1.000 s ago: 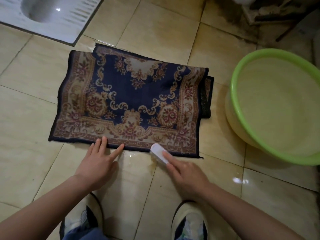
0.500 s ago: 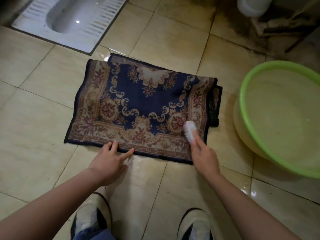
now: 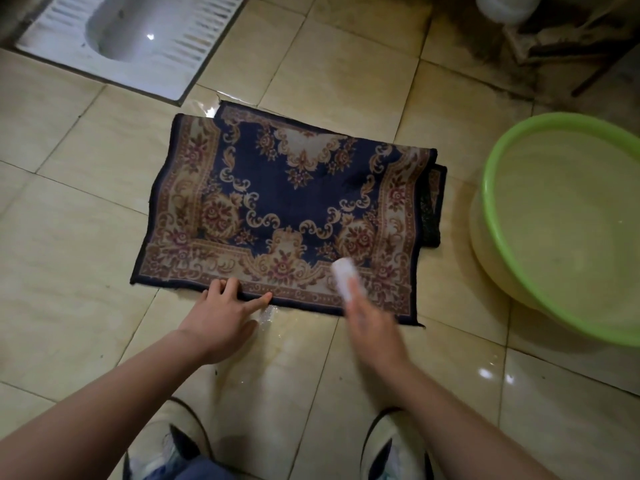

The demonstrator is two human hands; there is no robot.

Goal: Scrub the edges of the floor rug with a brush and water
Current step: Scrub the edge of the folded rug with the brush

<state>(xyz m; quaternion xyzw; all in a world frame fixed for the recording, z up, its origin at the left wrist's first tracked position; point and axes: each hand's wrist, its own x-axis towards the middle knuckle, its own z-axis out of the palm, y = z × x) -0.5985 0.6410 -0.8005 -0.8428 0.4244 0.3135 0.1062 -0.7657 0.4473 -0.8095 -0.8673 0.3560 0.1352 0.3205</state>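
Observation:
A dark blue floor rug with a beige and red flowered border lies folded on the wet tiled floor. My left hand rests flat at the rug's near edge, its fingers spread and pressing the border down. My right hand, blurred by motion, grips a white brush that lies on the rug's near border toward the right corner. A green basin holding water stands to the right of the rug.
A white squat toilet pan is set in the floor at the top left. Dark clutter and a white container fill the top right corner. My two shoes stand on wet tiles near the bottom.
My right hand has drawn the brush from the rug's right border back along the near border. My left hand has kept pressing the near edge.

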